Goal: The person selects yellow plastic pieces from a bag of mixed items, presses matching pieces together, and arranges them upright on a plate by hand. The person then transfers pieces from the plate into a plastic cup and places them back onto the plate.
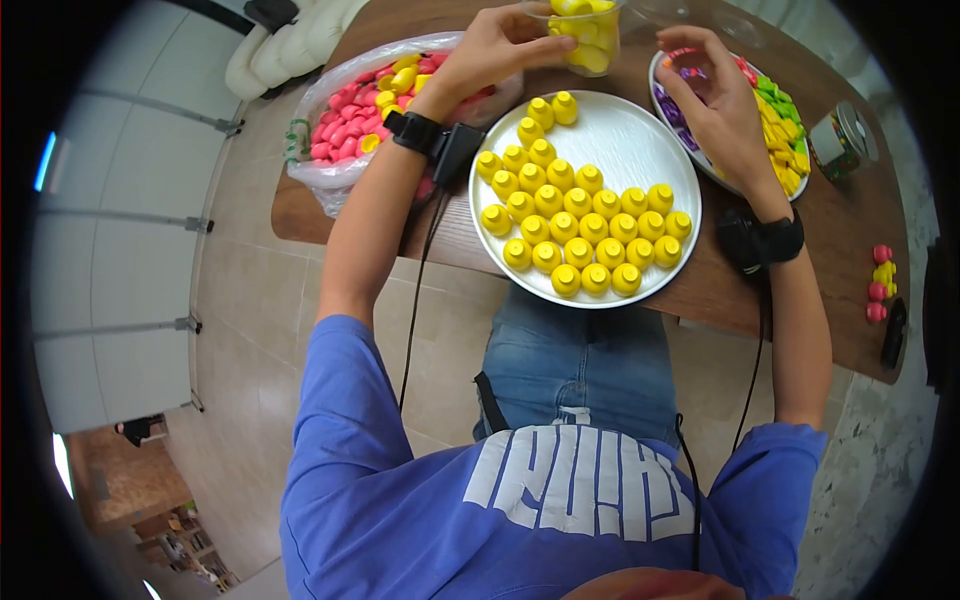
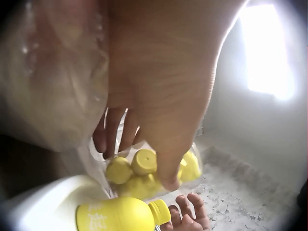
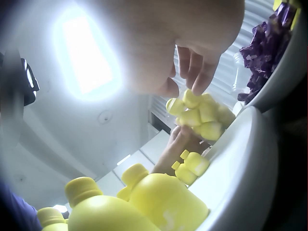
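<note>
A clear plastic cup (image 1: 594,52) filled with small yellow bottles is gripped by my left hand (image 1: 492,52), thumb along its near side. In the left wrist view that hand (image 2: 159,82) reaches round the cup, yellow bottles (image 2: 144,161) showing through. My right hand (image 1: 722,115) is raised right of the cup, fingers loosely bent, nothing visible in them. In the right wrist view its fingers (image 3: 196,72) appear just above the cup's bottles (image 3: 199,115); contact cannot be told. Upright yellow bottles (image 1: 578,225) stand in rows on a white round plate (image 1: 635,130).
Left of the plate, a plastic-lined container (image 1: 305,185) holds pink and yellow pieces. At the right are a bowl (image 1: 800,185) of purple, yellow, green and red wrapped pieces, a lidded jar (image 1: 838,140), and small pink and yellow items (image 1: 880,285) near the table's right edge.
</note>
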Action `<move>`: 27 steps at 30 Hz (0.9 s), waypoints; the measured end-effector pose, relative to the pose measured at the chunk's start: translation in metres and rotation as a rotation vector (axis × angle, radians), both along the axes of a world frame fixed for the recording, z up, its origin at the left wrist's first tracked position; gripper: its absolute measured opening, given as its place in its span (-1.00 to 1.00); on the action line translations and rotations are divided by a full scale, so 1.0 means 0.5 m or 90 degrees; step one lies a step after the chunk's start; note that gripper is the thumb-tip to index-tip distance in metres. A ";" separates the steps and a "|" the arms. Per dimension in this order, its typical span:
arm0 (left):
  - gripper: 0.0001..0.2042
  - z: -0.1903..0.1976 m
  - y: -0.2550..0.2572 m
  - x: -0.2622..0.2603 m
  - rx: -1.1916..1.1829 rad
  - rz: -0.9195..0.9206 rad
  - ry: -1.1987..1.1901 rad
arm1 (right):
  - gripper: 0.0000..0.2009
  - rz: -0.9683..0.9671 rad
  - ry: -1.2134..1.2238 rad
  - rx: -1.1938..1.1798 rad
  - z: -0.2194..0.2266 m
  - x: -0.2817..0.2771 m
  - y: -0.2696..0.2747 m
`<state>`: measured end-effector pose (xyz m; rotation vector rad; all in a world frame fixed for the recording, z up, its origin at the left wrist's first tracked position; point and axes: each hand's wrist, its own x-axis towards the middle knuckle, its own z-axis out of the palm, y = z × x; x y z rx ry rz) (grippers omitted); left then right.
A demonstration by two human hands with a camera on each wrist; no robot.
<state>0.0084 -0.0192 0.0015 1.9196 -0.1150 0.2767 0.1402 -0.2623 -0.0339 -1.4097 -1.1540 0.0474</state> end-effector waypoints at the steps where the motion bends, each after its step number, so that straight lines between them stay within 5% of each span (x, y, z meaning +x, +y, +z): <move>1: -0.58 0.000 0.009 0.001 0.040 0.035 -0.001 | -0.72 0.013 -0.005 0.004 0.002 0.004 0.001; 5: -0.54 -0.037 0.073 0.022 -0.004 0.080 -0.072 | -0.79 -0.096 -0.132 -0.014 0.018 0.009 -0.009; 11: -0.53 0.076 0.093 -0.018 0.065 0.128 -0.068 | -0.88 -0.021 -0.133 -0.146 0.052 -0.017 -0.032; 15: -0.53 0.146 0.110 -0.088 0.215 0.222 -0.048 | -0.90 0.015 -0.185 -0.162 0.060 -0.028 -0.035; 17: -0.51 0.169 0.114 -0.131 0.230 0.294 0.088 | -0.90 0.022 -0.215 -0.123 0.044 -0.021 -0.028; 25: -0.37 0.124 0.182 -0.304 0.384 0.383 0.108 | -0.89 0.040 -0.253 -0.061 0.029 -0.010 -0.024; 27: -0.34 0.123 0.174 -0.336 0.624 0.399 0.083 | -0.90 0.036 -0.247 -0.072 0.029 -0.012 -0.025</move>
